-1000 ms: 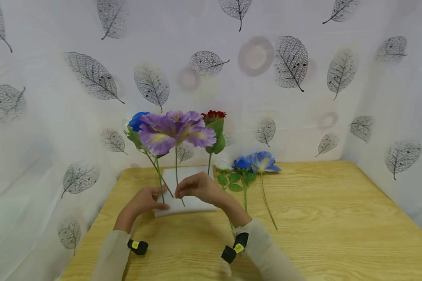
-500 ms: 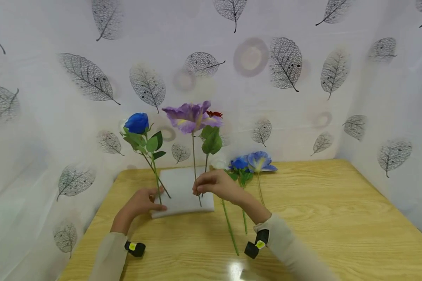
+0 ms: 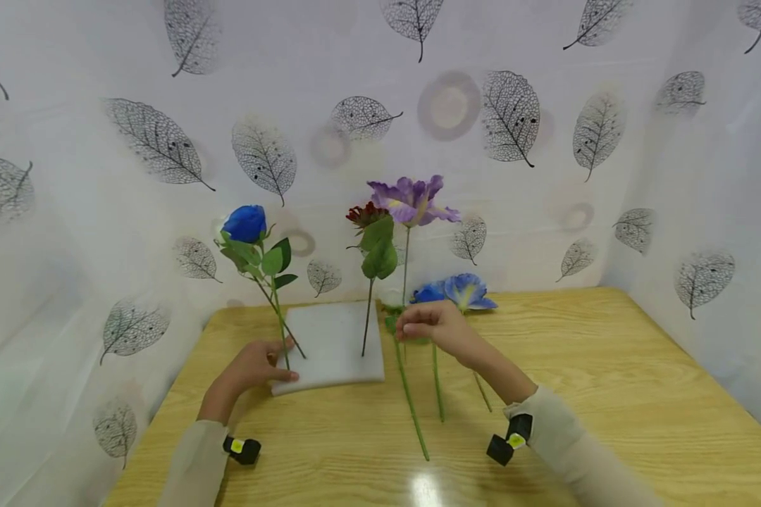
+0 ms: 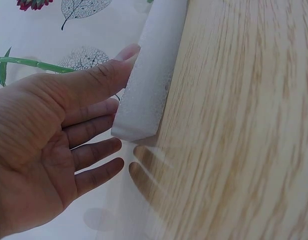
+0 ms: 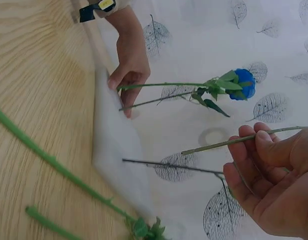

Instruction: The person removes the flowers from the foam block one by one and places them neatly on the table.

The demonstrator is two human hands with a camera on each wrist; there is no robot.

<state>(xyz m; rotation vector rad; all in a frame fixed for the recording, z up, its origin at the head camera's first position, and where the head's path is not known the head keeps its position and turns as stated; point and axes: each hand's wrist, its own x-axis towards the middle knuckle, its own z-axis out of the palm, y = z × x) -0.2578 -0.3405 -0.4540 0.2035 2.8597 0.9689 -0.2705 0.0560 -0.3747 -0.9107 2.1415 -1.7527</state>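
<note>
1. Now the right grip pinches the purple flower by its stem, bloom uppermost.
2. It has just moved from over the white foam block to past its right edge, so that stem isn't set in the foam.
3. The left grip, thumb and fingers apart, rests on the block's left end on the counter.
4. The right grip partly hides the loose flowers; how high the purple stem's tip hangs, I can't tell.

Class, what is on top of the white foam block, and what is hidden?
Three stems stand in the foam block: two at left, one bearing a red flower at right. The left hand touches its left side. Stem ends inside it and its underside are covered.
</note>
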